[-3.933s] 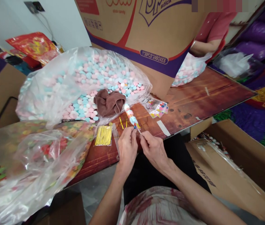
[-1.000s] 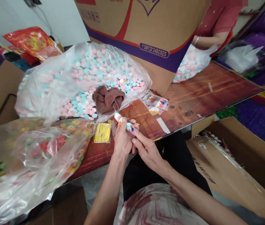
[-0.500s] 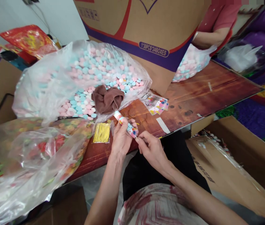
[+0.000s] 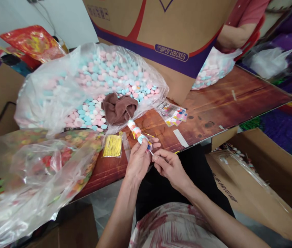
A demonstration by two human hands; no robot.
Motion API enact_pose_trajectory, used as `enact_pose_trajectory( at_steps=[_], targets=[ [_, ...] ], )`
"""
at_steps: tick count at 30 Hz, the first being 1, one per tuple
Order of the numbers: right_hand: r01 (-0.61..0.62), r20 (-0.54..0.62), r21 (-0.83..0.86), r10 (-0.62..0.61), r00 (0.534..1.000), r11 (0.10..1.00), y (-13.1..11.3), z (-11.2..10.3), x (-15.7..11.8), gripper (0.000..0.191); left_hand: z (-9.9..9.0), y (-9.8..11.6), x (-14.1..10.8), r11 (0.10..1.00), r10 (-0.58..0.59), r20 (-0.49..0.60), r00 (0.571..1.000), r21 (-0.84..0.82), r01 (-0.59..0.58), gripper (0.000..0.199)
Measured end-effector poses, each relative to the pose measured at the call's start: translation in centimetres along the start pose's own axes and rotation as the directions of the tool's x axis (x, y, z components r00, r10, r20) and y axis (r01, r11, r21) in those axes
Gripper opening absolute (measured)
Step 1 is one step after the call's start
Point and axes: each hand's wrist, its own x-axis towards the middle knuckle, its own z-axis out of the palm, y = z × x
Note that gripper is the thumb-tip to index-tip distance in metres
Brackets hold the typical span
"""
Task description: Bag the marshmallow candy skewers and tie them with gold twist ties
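Note:
My left hand [image 4: 138,162] is closed around the lower part of a stick of candies [image 4: 135,131], pink, white and blue pieces stacked in a printed clear bag. Its upper end reaches out past my thumb towards the brown cloth [image 4: 118,109]. From the bag's lower end comes a thin white stick [image 4: 151,152], pinched between the thumb and forefinger of my right hand [image 4: 170,167]. A yellow twist tie [image 4: 150,135] shows beside the left fingers; whether it is attached cannot be seen. Left of my hands lies a packet of yellow twist ties [image 4: 112,146].
A large open plastic bag of pastel candies [image 4: 96,74] covers the table's back, before a tall carton [image 4: 176,31]. Printed bags [image 4: 173,113] lie to the right. A bag of gummy rings [image 4: 58,165] sits left, an open carton [image 4: 259,172] below right. Another person's arm [image 4: 232,34] shows behind.
My left hand has shifted down along the bag, and more of the candies show above the thumb. The right hand has moved slightly right and down, still pinching the stick.

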Motion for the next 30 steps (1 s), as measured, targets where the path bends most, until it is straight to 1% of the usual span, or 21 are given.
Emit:
enact_pose_trajectory(
  at_steps=[4,8,11,13,15,17,20,22,24,26,28,30],
  targets=[
    [-0.017,-0.032,0.099,0.021,0.999,0.995,0.0,0.7,0.1,0.028,-0.1,-0.2,-0.4,0.999,-0.014,0.0,1.0,0.028,0.014,0.021],
    [0.016,-0.057,0.105,-0.01,0.998,0.994,0.1,1.3,0.2,0.032,0.2,-0.5,-0.6,0.991,0.009,0.034,0.999,0.134,-0.014,0.021],
    [0.016,-0.082,0.164,-0.003,0.997,0.986,0.0,1.6,0.4,0.031,0.4,-0.5,-0.7,0.981,0.01,0.039,0.999,0.191,-0.017,0.023],
    [-0.012,-0.064,0.24,0.028,0.998,0.971,-0.1,1.7,0.5,0.028,0.4,-0.3,-0.7,0.982,0.008,0.041,0.999,0.189,-0.016,0.024],
    [-0.053,-0.017,0.295,0.061,0.998,0.954,-0.2,1.7,0.7,0.026,0.3,-0.1,-0.7,0.987,0.015,0.045,0.999,0.16,-0.022,0.025],
    [-0.067,0.003,0.278,0.069,0.998,0.958,-0.3,1.6,0.8,0.028,0.2,0.1,-0.7,0.99,0.015,0.046,0.999,0.143,-0.022,0.027],
    [-0.015,-0.048,0.15,0.023,0.999,0.989,-0.6,1.6,1.1,0.028,0.1,0.0,-0.8,0.983,0.013,0.042,0.999,0.183,-0.021,0.034],
    [0.018,-0.078,0.091,-0.011,0.997,0.996,-0.8,1.6,1.3,0.031,0.2,-0.2,-0.9,0.972,0.059,0.038,0.998,0.228,-0.066,0.038],
    [0.039,-0.095,0.094,-0.03,0.995,0.995,-1.1,1.8,1.6,0.037,0.2,-0.2,-1.0,0.957,0.122,0.052,0.991,0.26,-0.132,0.039],
    [0.055,-0.117,0.153,-0.037,0.992,0.987,-1.4,2.0,1.7,0.043,0.3,0.0,-1.2,0.951,0.131,0.092,0.987,0.269,-0.152,0.036],
    [0.05,-0.131,0.249,-0.018,0.991,0.967,-1.5,2.5,1.7,0.044,0.2,0.4,-1.5,0.963,0.078,0.134,0.988,0.247,-0.109,0.035],
    [0.022,-0.113,0.338,0.017,0.993,0.941,-1.5,3.1,1.5,0.038,-0.1,0.9,-1.9,0.976,0.023,0.153,0.988,0.209,-0.055,0.034]
  ],
)
